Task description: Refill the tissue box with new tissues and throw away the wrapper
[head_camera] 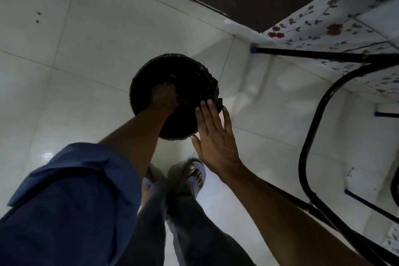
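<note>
Standing on the pale floor tiles [90,34] is a round bin [172,95] lined with a black bag [212,84], and the person's left hand [164,97] is reaching down into its dark mouth. The wrapper itself is not showing anywhere; the hand is sunk in shadow, and I cannot tell whether its fingers are curled around anything or loose. The right hand [216,138] is hovering flat and spread just beside the bin's near rim, fingers straight, gripping nothing, its fingertips [205,106] lying over the crumpled edge of the bag. A rolled blue sleeve [71,190] is covering the left upper arm (the forearm below it is bare). Below the hands, grey trousers [194,222] are leading down to a foot in a sandal [195,177]. Off to the right, a table with black metal legs [311,149] is carrying a flowered cloth [336,26].
</note>
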